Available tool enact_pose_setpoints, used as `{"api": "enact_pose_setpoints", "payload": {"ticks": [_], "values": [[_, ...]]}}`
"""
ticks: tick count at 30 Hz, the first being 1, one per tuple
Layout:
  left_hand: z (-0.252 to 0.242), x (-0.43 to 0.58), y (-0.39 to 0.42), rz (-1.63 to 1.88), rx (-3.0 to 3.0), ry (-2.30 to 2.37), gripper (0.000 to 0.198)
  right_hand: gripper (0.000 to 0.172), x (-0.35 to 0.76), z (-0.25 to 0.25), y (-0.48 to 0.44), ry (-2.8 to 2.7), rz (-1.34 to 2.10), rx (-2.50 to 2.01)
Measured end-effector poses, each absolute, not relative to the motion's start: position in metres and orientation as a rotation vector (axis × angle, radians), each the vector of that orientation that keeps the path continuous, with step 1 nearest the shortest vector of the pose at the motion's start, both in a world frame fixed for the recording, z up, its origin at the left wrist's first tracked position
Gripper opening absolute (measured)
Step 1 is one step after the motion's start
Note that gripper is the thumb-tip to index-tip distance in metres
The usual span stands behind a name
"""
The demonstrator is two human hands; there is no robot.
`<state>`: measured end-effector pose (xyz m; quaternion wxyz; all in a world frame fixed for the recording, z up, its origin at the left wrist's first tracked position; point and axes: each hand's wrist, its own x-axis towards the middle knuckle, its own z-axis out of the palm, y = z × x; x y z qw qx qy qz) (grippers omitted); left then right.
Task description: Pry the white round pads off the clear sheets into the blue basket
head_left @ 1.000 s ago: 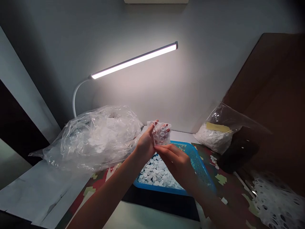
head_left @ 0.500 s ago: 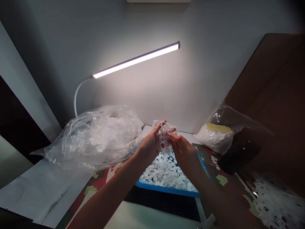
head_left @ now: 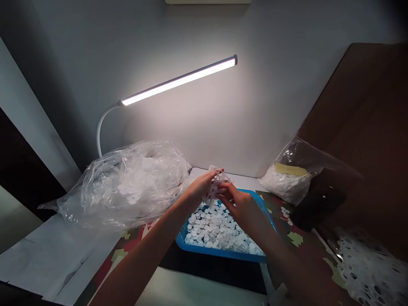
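Above the far part of a blue plastic basket (head_left: 219, 254), my left hand (head_left: 200, 187) grips a thin white sheet full of round holes (head_left: 211, 193). The sheet looks bent between the hands. My right hand (head_left: 234, 197) has its fingers closed at the sheet's right side; a small piece in them cannot be made out. Many small white round discs (head_left: 216, 227) lie heaped in the basket below both hands.
A large clear bag of white pieces (head_left: 134, 182) lies left. At right stand another clear bag with a yellow label (head_left: 287, 182) and a dark object (head_left: 318, 204). Punched white sheets (head_left: 372, 267) pile at lower right. A lit lamp (head_left: 181, 80) hangs above.
The holed sheet has gone from spread flat to bent and bunched in my left hand. My right fingers have shifted slightly down and left, and more of the basket shows.
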<state>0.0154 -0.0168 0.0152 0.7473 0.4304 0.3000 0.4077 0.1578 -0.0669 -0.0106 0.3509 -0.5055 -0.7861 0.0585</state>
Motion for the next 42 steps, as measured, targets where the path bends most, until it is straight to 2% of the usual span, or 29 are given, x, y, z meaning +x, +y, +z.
{"api": "enact_pose_setpoints", "payload": {"ticks": [6, 12, 15, 20, 25, 30, 36, 39, 42], "values": [[0.014, 0.019, -0.023, 0.896, 1.090, 0.716, 0.040, 0.010, 0.158, -0.006, -0.068, -2.004, 0.273, -1.327], [0.015, 0.017, -0.028, 0.910, 1.107, 0.602, 0.040, 0.015, 0.158, -0.005, -0.070, -1.971, 0.303, -1.331], [0.015, 0.014, -0.029, 0.900, 1.143, 0.585, 0.041, 0.010, 0.159, -0.004, -0.071, -1.961, 0.312, -1.280], [0.017, 0.014, -0.027, 0.935, 1.077, 0.669, 0.037, 0.006, 0.159, 0.002, -0.080, -2.064, 0.101, -1.189], [0.012, 0.016, -0.020, 0.890, 0.953, 0.641, 0.038, 0.016, 0.154, 0.007, -0.101, -2.324, -0.145, -1.057], [0.000, 0.010, 0.000, 0.979, 0.938, 0.789, 0.040, 0.015, 0.149, -0.001, -0.106, -2.612, -0.163, -1.035], [0.004, 0.008, 0.001, 0.972, 0.945, 0.745, 0.035, 0.006, 0.160, -0.011, -0.077, -2.564, -0.156, -1.294], [0.007, 0.009, -0.004, 0.979, 0.930, 0.711, 0.035, 0.015, 0.161, -0.009, -0.073, -2.413, -0.178, -1.234], [0.009, 0.009, -0.006, 0.990, 0.892, 0.651, 0.034, 0.020, 0.158, -0.005, -0.071, -2.196, -0.374, -1.134]]}}
